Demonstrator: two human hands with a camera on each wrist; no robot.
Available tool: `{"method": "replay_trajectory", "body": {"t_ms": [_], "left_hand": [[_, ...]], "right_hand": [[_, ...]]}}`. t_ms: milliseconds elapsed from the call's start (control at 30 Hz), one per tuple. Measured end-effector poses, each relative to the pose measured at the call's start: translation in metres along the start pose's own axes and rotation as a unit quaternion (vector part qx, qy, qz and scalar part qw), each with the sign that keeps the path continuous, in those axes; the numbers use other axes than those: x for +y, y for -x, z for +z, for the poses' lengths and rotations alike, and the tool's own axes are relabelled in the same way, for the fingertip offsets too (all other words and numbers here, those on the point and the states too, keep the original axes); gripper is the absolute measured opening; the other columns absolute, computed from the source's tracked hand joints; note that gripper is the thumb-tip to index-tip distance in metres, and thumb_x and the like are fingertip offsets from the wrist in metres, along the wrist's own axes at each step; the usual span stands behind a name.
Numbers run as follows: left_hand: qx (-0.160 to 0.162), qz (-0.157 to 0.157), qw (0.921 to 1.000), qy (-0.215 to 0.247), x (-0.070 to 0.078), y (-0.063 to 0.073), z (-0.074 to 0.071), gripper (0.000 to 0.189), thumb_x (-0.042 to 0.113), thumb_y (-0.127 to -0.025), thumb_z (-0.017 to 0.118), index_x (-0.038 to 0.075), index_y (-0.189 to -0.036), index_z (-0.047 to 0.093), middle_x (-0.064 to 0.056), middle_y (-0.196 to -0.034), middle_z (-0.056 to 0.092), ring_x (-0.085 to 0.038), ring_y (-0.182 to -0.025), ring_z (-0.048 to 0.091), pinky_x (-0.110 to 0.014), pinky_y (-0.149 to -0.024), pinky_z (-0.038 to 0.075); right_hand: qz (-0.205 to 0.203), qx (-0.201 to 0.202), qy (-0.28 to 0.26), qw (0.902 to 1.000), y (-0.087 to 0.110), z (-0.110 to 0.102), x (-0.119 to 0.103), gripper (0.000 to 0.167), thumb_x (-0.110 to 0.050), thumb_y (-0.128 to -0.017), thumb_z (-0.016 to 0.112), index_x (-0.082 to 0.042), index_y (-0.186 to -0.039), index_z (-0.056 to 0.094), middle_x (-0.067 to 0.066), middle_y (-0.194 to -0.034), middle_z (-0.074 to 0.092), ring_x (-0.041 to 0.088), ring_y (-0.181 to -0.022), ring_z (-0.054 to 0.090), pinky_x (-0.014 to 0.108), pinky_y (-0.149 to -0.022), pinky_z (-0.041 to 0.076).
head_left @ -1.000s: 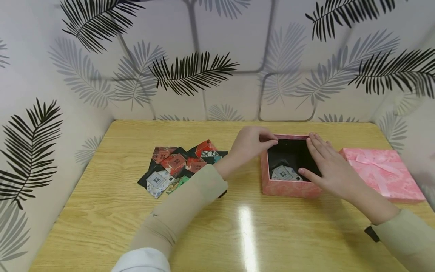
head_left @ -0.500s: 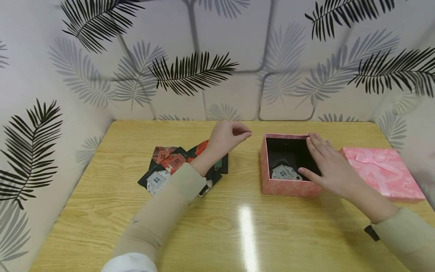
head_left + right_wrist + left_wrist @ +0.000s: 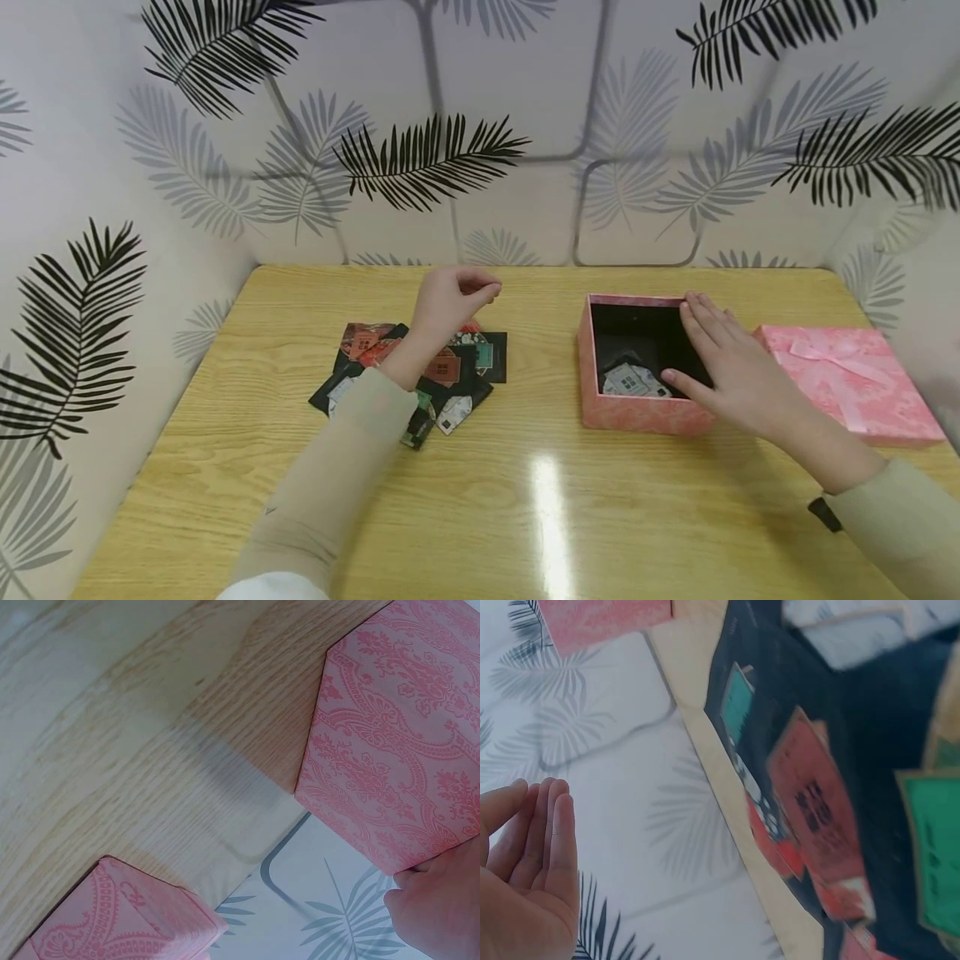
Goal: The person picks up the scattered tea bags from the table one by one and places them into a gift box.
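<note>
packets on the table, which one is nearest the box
The teal-labelled packet, at the right edge of the pile in the head view; the others end farther from the box.

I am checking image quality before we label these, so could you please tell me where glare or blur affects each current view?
Head: a bright glare streak on the wooden table; left wrist: the packets look soft, with small print hard to read; right wrist: the wood grain looks blurred toward the upper left, while the pattern on the pink box looks clearer.
</note>
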State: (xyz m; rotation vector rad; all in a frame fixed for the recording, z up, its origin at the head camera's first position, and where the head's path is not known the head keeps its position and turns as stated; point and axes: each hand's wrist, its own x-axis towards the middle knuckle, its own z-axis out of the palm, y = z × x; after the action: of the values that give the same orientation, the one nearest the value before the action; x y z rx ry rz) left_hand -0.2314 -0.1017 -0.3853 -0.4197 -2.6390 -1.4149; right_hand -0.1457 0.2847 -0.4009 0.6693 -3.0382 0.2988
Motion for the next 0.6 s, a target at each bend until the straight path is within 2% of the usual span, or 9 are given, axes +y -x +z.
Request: {"method": "replay_trajectory", "body": {"t_ms": [133,333,600], "left_hand": [[0.016,-0.008,0.9998,-0.004,-0.013,0.005,-0.010,0.017,0.016,-0.102,0.074,0.005,-0.111,0.083,-0.016,-0.104,0.082,-0.030,-0.094,0.077,-0.044,-0.088,0.063],[0.039,-0.040,0.9983,-0.014,-0.026,0.013,-0.026,0.018,0.017,-0.101,0.075,0.004,-0.112,0.082,-0.017,-0.106,0.081,-0.032,-0.095,0.077,-0.045,-0.086,0.063],[0.053,-0.075,0.9957,-0.003,-0.045,0.022,-0.048,0.021,0.017,-0.102,0.074,0.002,-0.115,0.081,-0.019,-0.105,0.081,-0.033,-0.095,0.077,-0.028,-0.076,0.060]], "right_hand": [[-0.001,0.001,0.000,1.0000,0.000,0.000,-0.001,0.098,-0.056,-0.105,0.058,0.003,-0.168,0.013,0.026,-0.177,0.012,0.040,-0.166,0.009,0.039,-0.136,-0.007],[-0.004,0.002,-0.004,1.0000,0.000,-0.001,0.000,0.098,-0.055,-0.105,0.059,0.004,-0.168,0.013,0.026,-0.177,0.012,0.041,-0.166,0.009,0.038,-0.136,-0.007],[-0.008,0.001,-0.006,0.9999,-0.001,-0.001,0.000,0.097,-0.054,-0.105,0.060,0.005,-0.168,0.014,0.027,-0.176,0.012,0.041,-0.166,0.009,0.038,-0.136,-0.008]]}}
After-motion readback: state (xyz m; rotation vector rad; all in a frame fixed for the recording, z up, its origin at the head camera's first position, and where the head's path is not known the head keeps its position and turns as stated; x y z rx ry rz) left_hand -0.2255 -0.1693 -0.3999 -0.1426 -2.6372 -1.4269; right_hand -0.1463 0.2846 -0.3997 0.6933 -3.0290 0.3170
